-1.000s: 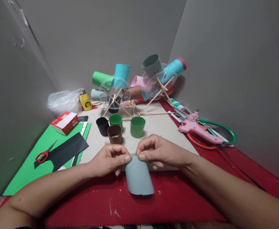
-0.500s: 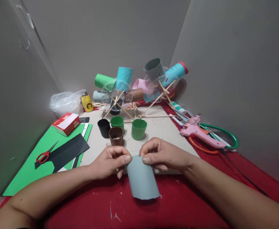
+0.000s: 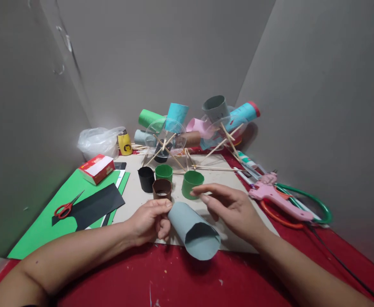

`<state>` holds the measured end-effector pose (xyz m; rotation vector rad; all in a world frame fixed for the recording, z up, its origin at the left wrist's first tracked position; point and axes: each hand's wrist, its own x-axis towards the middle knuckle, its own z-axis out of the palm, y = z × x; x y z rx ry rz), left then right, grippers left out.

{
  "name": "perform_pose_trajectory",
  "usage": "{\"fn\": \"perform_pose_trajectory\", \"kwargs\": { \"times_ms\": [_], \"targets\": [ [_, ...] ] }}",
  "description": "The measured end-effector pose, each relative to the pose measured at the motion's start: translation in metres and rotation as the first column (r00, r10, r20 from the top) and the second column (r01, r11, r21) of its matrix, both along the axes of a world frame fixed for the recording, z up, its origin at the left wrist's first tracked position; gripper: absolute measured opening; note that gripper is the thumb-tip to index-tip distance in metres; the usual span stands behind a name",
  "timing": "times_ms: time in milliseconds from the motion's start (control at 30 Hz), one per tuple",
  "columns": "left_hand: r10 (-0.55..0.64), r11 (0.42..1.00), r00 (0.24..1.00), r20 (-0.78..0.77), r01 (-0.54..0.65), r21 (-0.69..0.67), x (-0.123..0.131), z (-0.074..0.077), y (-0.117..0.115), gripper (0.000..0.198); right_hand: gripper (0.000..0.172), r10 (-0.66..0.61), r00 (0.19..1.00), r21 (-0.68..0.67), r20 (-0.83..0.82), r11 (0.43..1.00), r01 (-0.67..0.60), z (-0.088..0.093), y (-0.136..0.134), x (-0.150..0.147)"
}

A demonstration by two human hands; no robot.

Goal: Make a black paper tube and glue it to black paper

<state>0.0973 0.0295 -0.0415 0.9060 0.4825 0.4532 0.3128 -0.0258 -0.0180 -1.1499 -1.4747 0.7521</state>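
Note:
A grey-blue paper tube is tilted in front of me, its wide end facing toward me. My left hand pinches the tube's far left rim between thumb and fingers. My right hand is apart from the tube on its right, fingers stretched out and holding nothing. Just beyond my hands stand small paper cups: a brown cup, a black cup, a green cup and another green cup, which the right fingertips overlap in view.
Behind stands a stick frame with clear discs and coloured paper tubes. Left lie red-handled scissors, black paper, green sheets and a red box. A pink glue gun with a cord lies right.
My right hand has let go of the paper and moved right, its fingers opening. The paper's near end has turned up, showing a round opening. The view has shifted slightly.

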Motion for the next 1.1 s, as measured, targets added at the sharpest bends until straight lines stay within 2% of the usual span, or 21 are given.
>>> {"fn": "perform_pose_trajectory", "kwargs": {
  "times_ms": [67, 200, 267, 333, 433, 567, 633, 733, 867, 1000, 1100],
  "targets": [
    [0.002, 0.998, 1.000, -0.006, -0.003, -0.059, 0.000, -0.001, 0.001, 0.031, 0.019, -0.034, 0.999, 0.224, 0.007, 0.974, 0.032, -0.004, -0.003, 0.003],
    [0.027, 0.992, 0.999, -0.034, -0.031, -0.118, 0.001, -0.004, 0.001, 0.021, 0.038, 0.040, 0.994, 0.544, 0.099, 0.835, -0.088, -0.011, -0.013, 0.008],
    [0.040, 0.989, 0.998, -0.040, -0.045, -0.140, 0.002, -0.006, 0.001, 0.018, 0.046, 0.019, 0.972, 0.626, 0.233, 0.762, -0.166, -0.013, -0.018, 0.009],
    [0.053, 0.984, 0.997, -0.049, -0.060, -0.168, 0.003, -0.007, 0.001, 0.017, 0.047, -0.069, 0.911, 0.675, 0.406, 0.695, -0.248, -0.013, -0.023, 0.010],
    [0.065, 0.974, 0.996, -0.067, -0.078, -0.214, 0.003, -0.007, 0.001, 0.020, 0.040, -0.155, 0.811, 0.678, 0.564, 0.648, -0.348, -0.010, -0.024, 0.008],
    [0.063, 0.963, 0.994, -0.089, -0.084, -0.257, 0.003, -0.009, 0.003, 0.020, 0.026, -0.193, 0.711, 0.622, 0.676, 0.668, -0.410, -0.003, -0.020, -0.001],
    [0.072, 0.959, 0.992, -0.101, -0.097, -0.265, 0.003, -0.012, 0.004, 0.019, 0.018, -0.175, 0.690, 0.589, 0.702, 0.688, -0.425, 0.000, -0.018, -0.004],
    [0.102, 0.956, 0.988, -0.115, -0.129, -0.263, 0.003, -0.017, 0.005, 0.023, 0.013, -0.124, 0.720, 0.559, 0.683, 0.724, -0.405, 0.003, -0.013, -0.003],
    [0.128, 0.958, 0.982, -0.140, -0.159, -0.240, 0.003, -0.017, 0.002, 0.035, 0.010, -0.075, 0.757, 0.492, 0.649, 0.800, -0.342, 0.002, -0.005, 0.004],
    [0.075, 0.972, 0.968, -0.239, -0.125, -0.200, 0.003, -0.012, -0.003, 0.047, 0.010, -0.051, 0.741, 0.383, 0.669, 0.879, -0.285, -0.005, 0.003, 0.010],
    [0.030, 0.982, 0.955, -0.295, -0.084, -0.170, 0.004, -0.011, -0.004, 0.041, 0.014, -0.063, 0.715, 0.344, 0.697, 0.904, -0.256, -0.010, 0.005, 0.010]
  ]
}}
